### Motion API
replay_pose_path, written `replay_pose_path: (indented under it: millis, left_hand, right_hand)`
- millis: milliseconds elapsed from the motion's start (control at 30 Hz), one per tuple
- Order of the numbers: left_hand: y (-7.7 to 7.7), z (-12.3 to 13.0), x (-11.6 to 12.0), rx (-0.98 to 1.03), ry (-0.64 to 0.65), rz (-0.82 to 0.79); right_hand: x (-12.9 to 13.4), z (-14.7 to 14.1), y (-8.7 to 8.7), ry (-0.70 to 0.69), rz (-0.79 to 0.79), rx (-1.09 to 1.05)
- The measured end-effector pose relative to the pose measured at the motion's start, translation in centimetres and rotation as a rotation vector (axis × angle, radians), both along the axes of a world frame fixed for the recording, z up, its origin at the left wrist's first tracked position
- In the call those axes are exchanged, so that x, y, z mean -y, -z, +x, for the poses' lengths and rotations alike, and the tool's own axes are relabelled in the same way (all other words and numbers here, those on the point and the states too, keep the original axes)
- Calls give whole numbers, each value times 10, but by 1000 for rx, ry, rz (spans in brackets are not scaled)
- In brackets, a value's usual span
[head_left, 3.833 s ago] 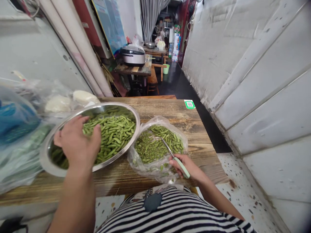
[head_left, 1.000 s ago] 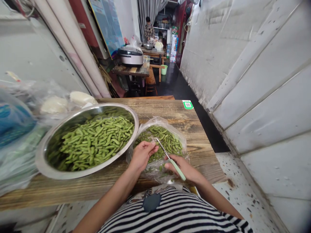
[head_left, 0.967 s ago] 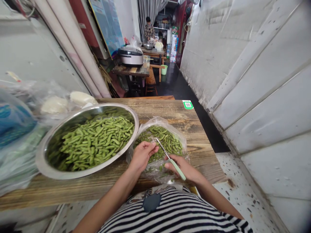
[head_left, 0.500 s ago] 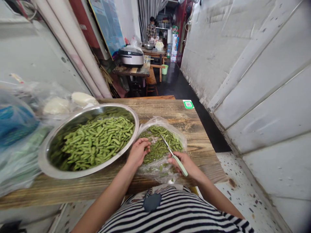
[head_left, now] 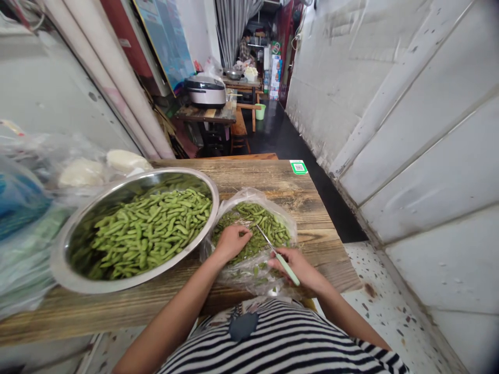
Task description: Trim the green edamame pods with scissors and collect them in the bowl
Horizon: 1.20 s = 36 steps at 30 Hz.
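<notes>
My right hand (head_left: pixel 292 265) is closed around the pale green handle of a pair of scissors (head_left: pixel 286 268), seen edge-on. Their metal blades point up and left over an open clear plastic bag (head_left: pixel 290 221) of green soybean pods (head_left: pixel 273 223). My left hand (head_left: pixel 233 241) reaches over the bag's left side, fingers curled together among the pods; what is between the fingertips is hidden. Left of the bag, a large steel basin (head_left: pixel 58 259) holds a heap of plumper-looking green pods (head_left: pixel 152 228).
Plastic bags with pale and green contents (head_left: pixel 33 254) crowd the wooden table's (head_left: pixel 312 208) left end. A green code sticker (head_left: pixel 298 167) marks its far right corner. Beyond, a rice cooker (head_left: pixel 206 92) stands on another table, and a person (head_left: pixel 245 49) is at the back.
My left hand has moved right and slightly forward over the bagged pods, fingers now curled downward. The scissors stay in my right hand. The view has shifted slightly; the person behind leans lower.
</notes>
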<state>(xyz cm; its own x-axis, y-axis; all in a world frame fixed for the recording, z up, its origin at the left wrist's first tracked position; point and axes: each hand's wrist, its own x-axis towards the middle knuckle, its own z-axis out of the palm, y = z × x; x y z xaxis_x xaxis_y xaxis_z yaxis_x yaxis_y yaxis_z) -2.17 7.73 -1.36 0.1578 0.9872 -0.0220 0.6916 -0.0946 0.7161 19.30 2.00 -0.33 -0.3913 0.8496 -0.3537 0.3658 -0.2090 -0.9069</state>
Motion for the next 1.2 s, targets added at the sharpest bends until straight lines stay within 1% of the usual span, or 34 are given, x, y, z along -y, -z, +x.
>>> replay_pose_path:
  millis: [100,200,300,467,533,633,733,867,900,967,1067,1200]
  left_hand:
    - [-4,-1,8,201,-49,-39]
    - [-8,-2,14,316,-65,-66]
    - [-9,-4,16,361,-77,-93]
    - [-10,-7,17,394,-20,-138]
    - [-12,-7,19,413,-6,-150]
    - [-14,-8,21,484,0,-208]
    - [-14,-8,22,659,-41,-339]
    - [-12,-6,21,988,-175,-481]
    - [-11,-6,21,1063,-216,-501]
    - [-10,-4,21,1185,-284,-527]
    - [-10,-1,21,1276,-335,-529]
    - [-12,2,24,1278,-344,-523]
  right_hand:
    - [0,3,-7,-80,66,54]
    - [0,4,-14,-165,144,96]
    - [-1,3,-19,-187,201,135]
    - [-5,1,-19,-231,236,120]
    - [-6,0,-17,-222,235,130]
    - [-9,-1,-14,-188,210,143]
    - [-8,-2,-11,-151,160,87]
    - [-3,-4,-12,-95,-53,-50]
    - [-2,-4,-13,-95,-87,-80]
    - [1,-4,-15,-121,-94,-118]
    - [3,-4,-18,-153,-84,-139]
    - [4,-5,-22,-134,-119,-143]
